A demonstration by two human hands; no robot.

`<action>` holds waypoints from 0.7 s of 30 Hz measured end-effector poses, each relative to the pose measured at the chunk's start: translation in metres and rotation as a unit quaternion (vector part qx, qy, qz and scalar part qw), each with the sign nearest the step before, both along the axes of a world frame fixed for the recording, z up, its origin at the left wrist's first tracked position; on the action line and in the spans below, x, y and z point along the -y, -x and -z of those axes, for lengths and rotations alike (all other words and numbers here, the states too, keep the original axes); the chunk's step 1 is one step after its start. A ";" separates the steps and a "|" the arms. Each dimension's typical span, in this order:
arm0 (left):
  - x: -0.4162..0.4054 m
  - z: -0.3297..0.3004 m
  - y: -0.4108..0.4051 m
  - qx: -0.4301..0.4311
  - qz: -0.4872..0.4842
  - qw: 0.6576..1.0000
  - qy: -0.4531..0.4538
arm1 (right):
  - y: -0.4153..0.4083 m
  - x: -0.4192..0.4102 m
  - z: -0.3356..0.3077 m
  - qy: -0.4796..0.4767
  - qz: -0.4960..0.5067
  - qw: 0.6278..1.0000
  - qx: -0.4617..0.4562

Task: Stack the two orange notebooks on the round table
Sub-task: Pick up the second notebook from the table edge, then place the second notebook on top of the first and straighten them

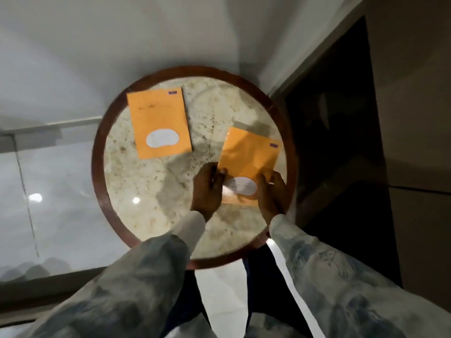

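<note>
Two orange notebooks with white oval labels are on the round marble table (151, 191), which has a dark wooden rim. The left notebook (158, 120) lies flat at the far left of the top, untouched. The right notebook (249, 157) is near the right rim, its near end tilted up slightly. My left hand (207, 189) grips its near left edge and my right hand (272, 191) grips its near right edge. The two notebooks are apart, with bare marble between them.
A dark wooden cabinet or doorway (341, 142) stands right beside the table's right rim. White walls rise behind, and a glossy floor (48, 191) with light reflections spreads to the left. My pale sleeves and dark trousers fill the bottom of the view.
</note>
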State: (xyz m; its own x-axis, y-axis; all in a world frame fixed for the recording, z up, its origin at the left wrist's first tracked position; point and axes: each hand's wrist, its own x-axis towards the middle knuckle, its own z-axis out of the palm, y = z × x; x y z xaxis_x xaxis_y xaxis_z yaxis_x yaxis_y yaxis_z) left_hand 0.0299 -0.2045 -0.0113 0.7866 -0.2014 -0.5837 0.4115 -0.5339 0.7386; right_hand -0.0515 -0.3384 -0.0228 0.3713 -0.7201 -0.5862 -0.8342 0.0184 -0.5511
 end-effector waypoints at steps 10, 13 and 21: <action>-0.112 0.033 -0.157 0.080 -0.030 0.976 -0.200 | -0.194 -0.073 0.035 0.032 -0.183 0.980 0.073; -0.118 0.044 -0.163 0.093 -0.051 0.966 -0.237 | -0.206 -0.087 0.045 0.092 -0.244 0.965 0.025; -0.125 0.052 -0.192 -0.028 -0.073 0.989 -0.122 | -0.217 -0.100 0.050 0.068 -0.248 0.966 -0.024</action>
State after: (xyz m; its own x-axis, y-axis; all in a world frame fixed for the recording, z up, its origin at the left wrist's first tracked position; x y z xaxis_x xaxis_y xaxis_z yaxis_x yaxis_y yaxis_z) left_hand 0.2218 -0.0800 -0.0638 0.7620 0.0643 -0.6444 0.5340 -0.6251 0.5692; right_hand 0.1654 -0.2388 -0.0729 0.6646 -0.5327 -0.5240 -0.7471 -0.4600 -0.4798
